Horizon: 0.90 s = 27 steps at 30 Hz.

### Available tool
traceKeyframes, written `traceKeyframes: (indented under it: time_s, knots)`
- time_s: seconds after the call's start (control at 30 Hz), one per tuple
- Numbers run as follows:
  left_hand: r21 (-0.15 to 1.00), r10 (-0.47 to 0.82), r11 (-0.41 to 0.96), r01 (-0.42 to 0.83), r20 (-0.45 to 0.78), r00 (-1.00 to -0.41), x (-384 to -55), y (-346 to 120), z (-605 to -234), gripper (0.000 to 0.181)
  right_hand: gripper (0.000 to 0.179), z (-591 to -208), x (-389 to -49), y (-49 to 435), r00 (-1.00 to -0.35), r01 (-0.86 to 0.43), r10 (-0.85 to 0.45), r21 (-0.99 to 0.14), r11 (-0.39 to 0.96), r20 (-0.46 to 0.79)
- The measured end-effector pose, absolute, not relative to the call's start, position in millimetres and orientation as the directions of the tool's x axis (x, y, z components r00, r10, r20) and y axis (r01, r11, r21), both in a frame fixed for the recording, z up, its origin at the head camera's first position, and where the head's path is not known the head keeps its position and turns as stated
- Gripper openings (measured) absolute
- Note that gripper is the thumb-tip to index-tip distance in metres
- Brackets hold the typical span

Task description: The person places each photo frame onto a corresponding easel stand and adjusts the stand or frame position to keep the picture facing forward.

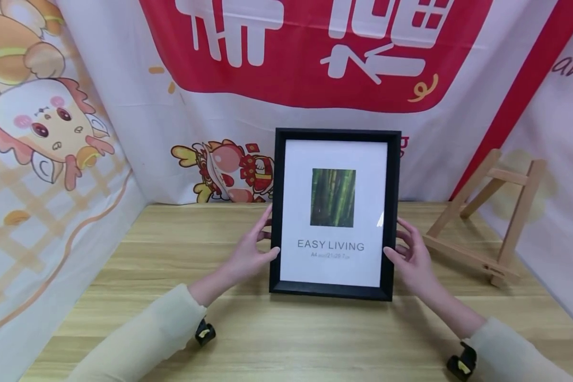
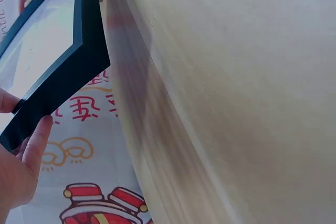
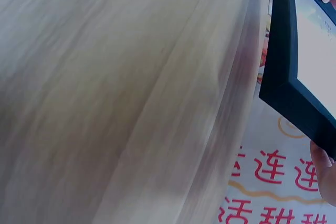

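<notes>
A black picture frame stands nearly upright in the head view, its front showing a white sheet with a green bamboo picture and the words EASY LIVING. My left hand grips its left side, thumb on the front edge and fingers behind. On the opposite side my right hand holds it the same way. Both wrist views show the frame's dark edge tilted above the wooden table, with the left hand at one side. Part of the right hand appears at the right wrist view's border.
A small wooden easel stands on the table right of the frame. Behind the wooden table hangs a white and red printed cloth; another printed cloth hangs at the left. Black wrist cameras are strapped below both sleeves.
</notes>
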<state>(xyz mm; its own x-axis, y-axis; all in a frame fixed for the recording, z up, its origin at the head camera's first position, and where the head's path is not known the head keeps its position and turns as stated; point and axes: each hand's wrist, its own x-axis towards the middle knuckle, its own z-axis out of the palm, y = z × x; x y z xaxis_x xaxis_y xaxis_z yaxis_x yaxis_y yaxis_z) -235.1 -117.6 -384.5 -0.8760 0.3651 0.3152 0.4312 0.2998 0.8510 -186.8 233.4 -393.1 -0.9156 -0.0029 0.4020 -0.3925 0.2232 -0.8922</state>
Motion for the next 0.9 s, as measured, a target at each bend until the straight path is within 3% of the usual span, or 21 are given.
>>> traceKeyframes:
  time_s: [0.5,0.77,0.9]
  knots:
    - [0.751,0.503,0.257,0.609,0.434,-0.747,-270.2,-51.7,-369.4,0.101,0.071,-387.4,-180.4,286.8,-0.870,-0.405,0.111,-0.826,0.393,0.480]
    - [0.697,0.556,0.219,0.683,0.486,-0.674,-290.4,-14.1,-361.7,0.096,0.071,-381.6,-177.9,314.7,-0.833,-0.475,0.210,-0.857,0.202,0.511]
    - [0.686,0.562,0.193,0.702,0.509,-0.652,-298.1,4.5,-356.5,0.095,0.070,-376.1,-178.9,325.6,-0.790,-0.509,0.295,-0.843,0.175,0.538]
